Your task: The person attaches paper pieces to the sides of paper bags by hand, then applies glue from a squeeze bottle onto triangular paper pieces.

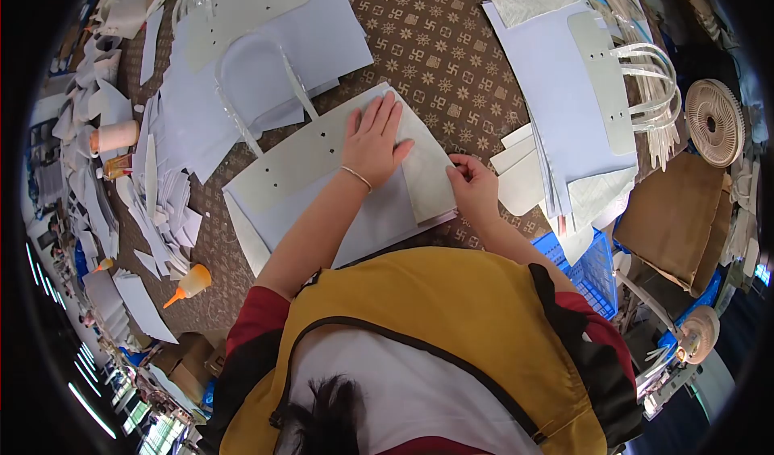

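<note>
A pale bag panel [290,205] with a clear looped handle [298,84] lies at a slant on the patterned brown table, before the body. My left hand [375,145] rests flat on its upper right part, beside a folded cream flap [427,165], fingers stretched out. At the flap's right edge my right hand [473,185] has thumb and forefinger pressed together; whether the edge is between them is too small to tell.
Stacked panels with handles lie at the upper left [330,20] and right [564,92]. Paper scraps [165,213] and a glue bottle [191,284] are at left. A blue crate [592,274], cardboard box [677,221] and fan [713,123] stand at right.
</note>
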`<state>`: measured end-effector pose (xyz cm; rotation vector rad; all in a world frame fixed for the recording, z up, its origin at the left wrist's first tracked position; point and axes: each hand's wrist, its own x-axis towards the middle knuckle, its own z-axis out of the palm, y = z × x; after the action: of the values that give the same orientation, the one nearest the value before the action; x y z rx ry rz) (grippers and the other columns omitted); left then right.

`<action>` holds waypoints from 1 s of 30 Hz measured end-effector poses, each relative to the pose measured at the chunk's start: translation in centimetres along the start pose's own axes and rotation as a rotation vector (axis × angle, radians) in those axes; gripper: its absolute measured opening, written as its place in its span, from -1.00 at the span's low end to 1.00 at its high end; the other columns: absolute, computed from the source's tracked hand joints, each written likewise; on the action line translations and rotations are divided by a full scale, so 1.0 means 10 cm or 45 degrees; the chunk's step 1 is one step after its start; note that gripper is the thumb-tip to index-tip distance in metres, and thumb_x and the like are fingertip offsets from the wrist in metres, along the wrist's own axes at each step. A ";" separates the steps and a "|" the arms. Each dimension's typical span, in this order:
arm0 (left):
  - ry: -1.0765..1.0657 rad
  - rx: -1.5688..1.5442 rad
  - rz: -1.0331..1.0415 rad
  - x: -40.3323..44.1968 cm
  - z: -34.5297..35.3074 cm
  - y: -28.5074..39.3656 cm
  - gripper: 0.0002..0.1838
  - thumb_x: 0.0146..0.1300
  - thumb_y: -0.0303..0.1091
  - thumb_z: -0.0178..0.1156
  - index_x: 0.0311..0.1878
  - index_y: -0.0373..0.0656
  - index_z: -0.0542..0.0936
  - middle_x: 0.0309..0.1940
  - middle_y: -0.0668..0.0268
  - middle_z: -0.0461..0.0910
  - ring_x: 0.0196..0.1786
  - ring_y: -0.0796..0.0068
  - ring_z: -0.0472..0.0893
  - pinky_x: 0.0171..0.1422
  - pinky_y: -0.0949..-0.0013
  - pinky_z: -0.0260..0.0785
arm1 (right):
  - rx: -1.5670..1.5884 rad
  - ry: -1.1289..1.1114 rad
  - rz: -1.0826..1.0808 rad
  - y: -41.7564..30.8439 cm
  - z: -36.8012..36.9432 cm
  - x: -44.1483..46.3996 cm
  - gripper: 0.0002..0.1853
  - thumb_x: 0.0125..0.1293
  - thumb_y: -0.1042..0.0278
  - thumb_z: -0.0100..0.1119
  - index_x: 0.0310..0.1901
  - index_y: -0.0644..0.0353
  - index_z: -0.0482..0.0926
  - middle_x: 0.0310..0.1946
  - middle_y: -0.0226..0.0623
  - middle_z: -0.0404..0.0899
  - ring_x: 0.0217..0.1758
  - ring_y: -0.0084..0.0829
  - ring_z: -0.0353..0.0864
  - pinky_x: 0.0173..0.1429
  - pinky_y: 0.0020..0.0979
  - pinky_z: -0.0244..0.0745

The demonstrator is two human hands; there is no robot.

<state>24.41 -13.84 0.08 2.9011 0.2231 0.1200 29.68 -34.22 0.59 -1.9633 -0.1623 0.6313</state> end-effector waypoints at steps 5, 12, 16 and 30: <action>-0.032 -0.012 0.006 0.03 0.01 -0.02 -0.30 0.16 0.04 0.10 0.28 -0.21 0.29 0.36 0.20 0.18 0.39 0.26 0.13 0.37 0.02 -0.05 | -0.060 -0.016 0.037 -0.04 -0.02 0.01 -0.77 0.14 0.42 0.23 -0.14 0.25 0.59 -0.56 -0.44 0.51 -0.49 -0.65 0.43 -0.35 -0.56 0.38; -0.118 -0.022 0.010 -0.02 -0.04 0.00 -0.02 -0.02 0.27 0.19 0.35 -0.21 0.17 0.41 0.12 0.05 0.43 0.21 0.05 0.39 -0.02 -0.14 | -0.593 -0.276 -0.103 -0.19 -0.35 0.00 -0.63 0.10 0.37 0.25 0.00 0.09 0.52 -0.57 -0.34 0.50 -0.50 -0.44 0.51 -0.32 -0.44 0.42; -0.205 -0.010 0.053 -0.02 -0.10 -0.02 0.24 -0.26 0.43 0.25 0.40 -0.21 0.06 0.44 0.06 -0.07 0.46 0.17 -0.04 0.42 -0.04 -0.23 | -0.613 -0.472 -0.024 -0.20 -0.49 0.02 -0.56 0.07 0.34 0.25 0.06 -0.03 0.48 -0.55 -0.30 0.50 -0.46 -0.33 0.54 -0.29 -0.36 0.43; -0.337 0.030 0.042 -0.03 -0.13 -0.01 0.39 -0.43 0.51 0.27 0.42 -0.19 -0.02 0.45 0.04 -0.15 0.49 0.14 -0.13 0.45 -0.05 -0.29 | -1.185 -0.310 -0.261 -0.40 -0.43 -0.16 -0.52 0.10 0.21 0.23 0.11 -0.02 0.46 -0.10 -0.28 0.51 -0.05 -0.28 0.51 -0.04 -0.28 0.45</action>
<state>24.00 -13.48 1.25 2.9038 0.1305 -0.2613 31.09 -36.37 6.14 -2.6842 -0.9343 0.7255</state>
